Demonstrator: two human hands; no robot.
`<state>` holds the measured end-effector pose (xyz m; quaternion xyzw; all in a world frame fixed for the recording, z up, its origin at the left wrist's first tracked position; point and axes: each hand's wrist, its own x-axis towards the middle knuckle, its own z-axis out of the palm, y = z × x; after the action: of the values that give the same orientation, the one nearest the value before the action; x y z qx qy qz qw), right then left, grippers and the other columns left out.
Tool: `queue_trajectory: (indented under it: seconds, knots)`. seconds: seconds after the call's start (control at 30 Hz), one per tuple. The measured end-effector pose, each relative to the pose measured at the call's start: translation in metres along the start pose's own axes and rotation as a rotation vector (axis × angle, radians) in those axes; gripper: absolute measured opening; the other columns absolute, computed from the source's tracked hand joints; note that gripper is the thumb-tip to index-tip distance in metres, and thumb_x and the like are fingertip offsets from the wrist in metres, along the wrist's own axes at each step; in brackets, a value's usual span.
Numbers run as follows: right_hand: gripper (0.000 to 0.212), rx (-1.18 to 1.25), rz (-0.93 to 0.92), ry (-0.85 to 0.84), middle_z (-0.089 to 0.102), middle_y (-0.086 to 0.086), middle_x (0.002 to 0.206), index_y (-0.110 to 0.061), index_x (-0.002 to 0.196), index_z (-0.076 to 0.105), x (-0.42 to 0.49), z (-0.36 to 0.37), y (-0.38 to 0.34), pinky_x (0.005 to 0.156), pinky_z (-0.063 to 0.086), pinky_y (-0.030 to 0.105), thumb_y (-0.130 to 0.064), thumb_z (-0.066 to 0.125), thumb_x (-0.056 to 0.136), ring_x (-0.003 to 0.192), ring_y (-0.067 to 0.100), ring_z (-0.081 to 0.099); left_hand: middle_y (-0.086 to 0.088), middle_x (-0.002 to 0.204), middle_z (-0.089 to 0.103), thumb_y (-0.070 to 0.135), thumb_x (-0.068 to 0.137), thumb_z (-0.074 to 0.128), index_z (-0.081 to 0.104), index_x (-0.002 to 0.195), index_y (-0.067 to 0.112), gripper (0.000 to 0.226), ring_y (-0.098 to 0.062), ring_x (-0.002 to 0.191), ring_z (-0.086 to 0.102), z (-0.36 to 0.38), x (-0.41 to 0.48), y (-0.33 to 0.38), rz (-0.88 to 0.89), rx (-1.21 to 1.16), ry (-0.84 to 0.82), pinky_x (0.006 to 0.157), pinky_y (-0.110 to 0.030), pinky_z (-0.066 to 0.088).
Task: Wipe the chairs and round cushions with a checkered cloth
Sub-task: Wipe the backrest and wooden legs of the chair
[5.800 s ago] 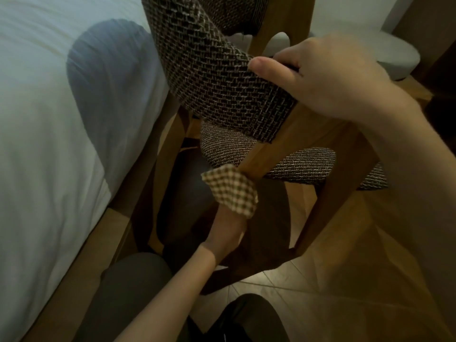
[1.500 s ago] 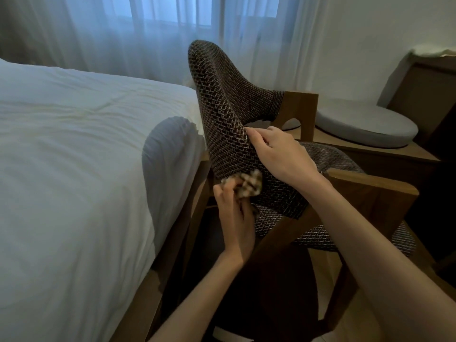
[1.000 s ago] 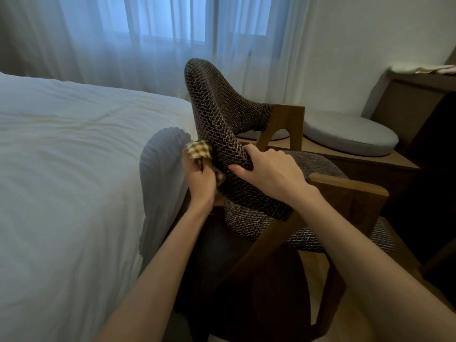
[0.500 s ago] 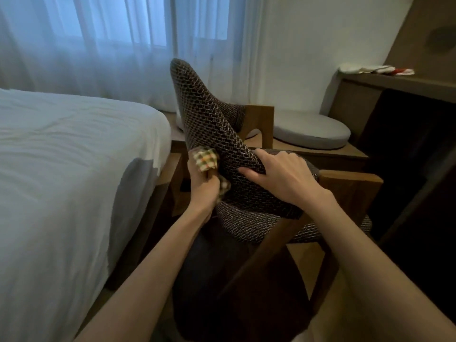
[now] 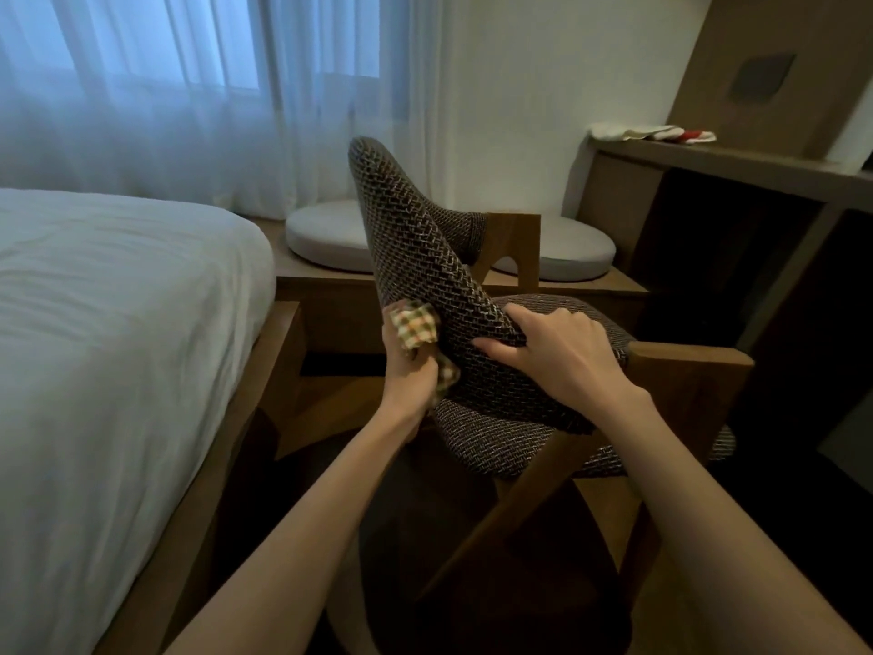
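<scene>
Checkered cloth (image 5: pixel 415 327): bunched in left hand (image 5: pixel 407 373), pressed against the chair (image 5: pixel 420 248) backrest's outer face.
Soft, light, probably won't slip; right hand (image 5: pixel 560 354) grips the backrest edge, which looks stiff and a good brace point.

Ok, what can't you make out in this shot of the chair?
Head view only.
Checkered cloth: mostly bunched inside the left hand, so its full extent is hidden.
Chair seat: largely behind the chair back and the right hand gripping it.
Left round cushion and right round cushion: each partly behind the chair back.
Items on the shelf: too small to identify.
Chair legs: lower ends lost in shadow.
</scene>
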<state>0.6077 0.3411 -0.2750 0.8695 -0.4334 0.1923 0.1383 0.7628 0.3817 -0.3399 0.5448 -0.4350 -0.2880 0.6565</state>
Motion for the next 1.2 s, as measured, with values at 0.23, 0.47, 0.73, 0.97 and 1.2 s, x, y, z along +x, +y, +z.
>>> queue_trajectory:
  seconds: [0.23,0.47,0.73,0.97,1.2]
  knots:
    - [0.076,-0.046,0.056,-0.053,0.066,0.005,0.088,-0.029,0.136,0.041,-0.002,0.004,0.003,0.061,0.038,0.032,-0.076,0.017,0.081,0.083,0.026,0.063,-0.002,0.124,0.041,0.001,0.092,0.048,0.043,0.12,0.019,0.034,-0.008,0.106,0.049,-0.012,0.003,0.008,0.046,-0.017,0.052,0.097,-0.029,0.043]
    - [0.072,0.606,0.11,-0.141,0.057,-0.001,0.13,-0.033,0.14,0.034,0.033,-0.007,-0.033,0.096,0.04,0.046,-0.072,0.013,0.084,0.118,0.02,0.052,-0.009,0.126,0.036,0.014,0.079,0.069,0.067,0.1,0.012,0.021,-0.023,0.114,0.032,-0.057,0.044,0.045,0.228,0.384,0.562,0.102,-0.042,0.034]
    - [0.063,0.904,0.203,-0.023,0.055,-0.003,0.129,-0.02,0.137,0.044,0.104,-0.012,-0.072,0.096,0.035,0.03,-0.061,0.022,0.094,0.119,0.013,0.048,0.011,0.083,0.069,0.033,0.084,0.066,0.071,0.1,0.022,0.021,-0.006,0.079,0.063,-0.106,0.087,0.066,0.102,0.239,0.24,0.078,-0.035,0.055]
    - [0.061,0.884,0.285,0.057,0.059,-0.006,0.12,-0.025,0.132,0.049,0.108,-0.007,-0.077,0.093,0.039,0.036,-0.064,0.023,0.093,0.11,0.012,0.052,0.0,0.072,0.06,0.037,0.094,0.053,0.061,0.075,0.016,0.03,-0.012,0.073,0.059,-0.13,0.079,0.054,-0.195,-0.061,0.037,0.067,-0.024,0.049]
    - [0.059,0.917,0.305,0.023,0.054,-0.009,0.127,-0.025,0.136,0.046,0.105,-0.011,-0.078,0.091,0.033,0.029,-0.061,0.025,0.094,0.116,0.009,0.047,-0.004,0.076,0.062,0.03,0.093,0.054,0.053,0.104,0.009,0.024,-0.015,0.069,0.063,-0.115,0.11,0.099,-0.219,-0.754,-0.032,0.064,-0.03,0.057]
